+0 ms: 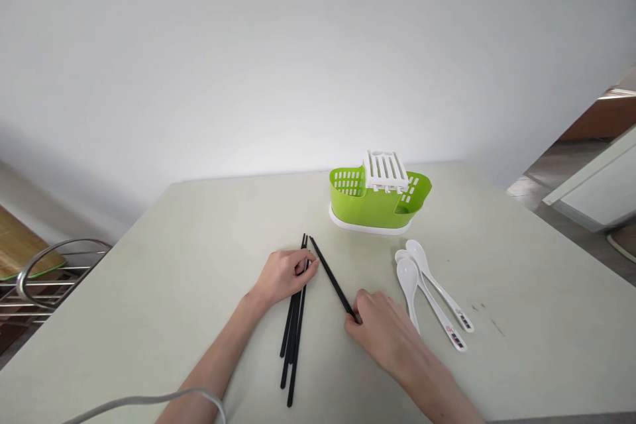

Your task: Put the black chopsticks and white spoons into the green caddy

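Several black chopsticks (294,331) lie in a loose bundle on the table in front of me. My left hand (288,273) rests across their upper part, its fingers curled around them and its thumb close to the index finger. To the right, a separate black chopstick (332,277) slants from near my left fingertips down to my right hand (380,326). My right thumb and fingers are closed on its near end; whether a second one lies alongside cannot be made out. Three white spoons (431,291) lie just right of my right hand, one handle partly hidden behind it.
A green utensil holder (370,209) with a white slotted top (386,170) and white base stands toward the back of the pale table (223,225). A wall is behind. A grey cable (144,400) crosses my left forearm. At far left is a metal rack (44,278).
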`<state>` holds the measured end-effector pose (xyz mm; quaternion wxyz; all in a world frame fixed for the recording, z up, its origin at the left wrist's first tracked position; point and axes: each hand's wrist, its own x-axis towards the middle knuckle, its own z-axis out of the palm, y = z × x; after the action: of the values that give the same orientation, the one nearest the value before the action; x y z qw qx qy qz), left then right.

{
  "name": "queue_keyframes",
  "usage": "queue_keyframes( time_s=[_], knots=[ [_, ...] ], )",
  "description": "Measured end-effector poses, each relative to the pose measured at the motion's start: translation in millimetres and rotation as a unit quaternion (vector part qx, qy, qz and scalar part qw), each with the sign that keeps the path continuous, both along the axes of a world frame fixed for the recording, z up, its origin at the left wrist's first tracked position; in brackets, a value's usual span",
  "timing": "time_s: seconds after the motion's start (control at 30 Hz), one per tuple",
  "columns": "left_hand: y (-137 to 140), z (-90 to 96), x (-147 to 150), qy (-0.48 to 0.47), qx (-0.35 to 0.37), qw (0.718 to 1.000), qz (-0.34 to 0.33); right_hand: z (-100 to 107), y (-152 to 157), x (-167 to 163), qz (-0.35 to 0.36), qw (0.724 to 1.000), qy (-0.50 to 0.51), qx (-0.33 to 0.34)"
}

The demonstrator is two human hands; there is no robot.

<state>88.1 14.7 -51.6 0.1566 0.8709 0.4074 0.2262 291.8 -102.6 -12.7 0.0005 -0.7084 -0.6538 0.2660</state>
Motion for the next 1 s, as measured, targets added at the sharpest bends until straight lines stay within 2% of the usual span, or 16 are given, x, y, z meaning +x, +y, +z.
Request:
queue_keyframes(
  time_s=[0.23,0.4,1.0],
  knots=[
    [0.1,0.3,0.2,0.006,0.005,1.000,-0.004,5.5,-3.3,2.9,-0.037,0.996,0.068,-0.041],
    [-0.6,1.7,1.2,0.002,0.002,1.000,0.001,6.0,-3.0,3.5,-0.052,0.993,0.103,-0.040],
    [-2.5,8.5,7.7,-0.027,-0.056,0.997,0.035,18.5,1.5,-0.7,-0.063,0.991,0.119,-0.028]
  ],
)
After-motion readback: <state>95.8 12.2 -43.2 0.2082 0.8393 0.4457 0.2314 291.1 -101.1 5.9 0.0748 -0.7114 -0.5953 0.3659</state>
